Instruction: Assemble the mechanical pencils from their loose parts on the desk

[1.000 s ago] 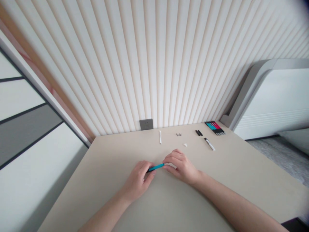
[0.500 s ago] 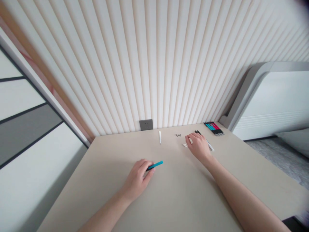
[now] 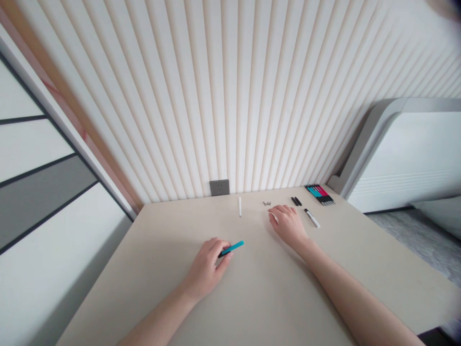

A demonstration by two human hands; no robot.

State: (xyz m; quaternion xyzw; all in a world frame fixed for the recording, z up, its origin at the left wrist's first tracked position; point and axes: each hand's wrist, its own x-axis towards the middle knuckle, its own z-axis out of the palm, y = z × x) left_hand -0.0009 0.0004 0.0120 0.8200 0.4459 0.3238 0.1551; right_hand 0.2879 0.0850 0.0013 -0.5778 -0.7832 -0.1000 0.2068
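Observation:
My left hand is closed around a teal pen barrel with a dark end, and its teal end points right and slightly up, away from the fingers. My right hand is over the table to the right, with its fingers bent down. Between its thumb and fingertips a sliver of a small white piece shows; most of that piece is hidden by the hand. Just beyond the right fingers lie several small grey metal bits. Farther left are two thin white sticks, side by side.
Two short black caps and a white pen with a black end lie right of the right hand. A row of teal and pink pens in a black holder sits at the table's back right corner. Behind is a ribbed wall with a socket.
My right hand has moved left and slightly down over the small white piece, uncovering the black caps and white pen. My left hand keeps the teal pen barrel in place.

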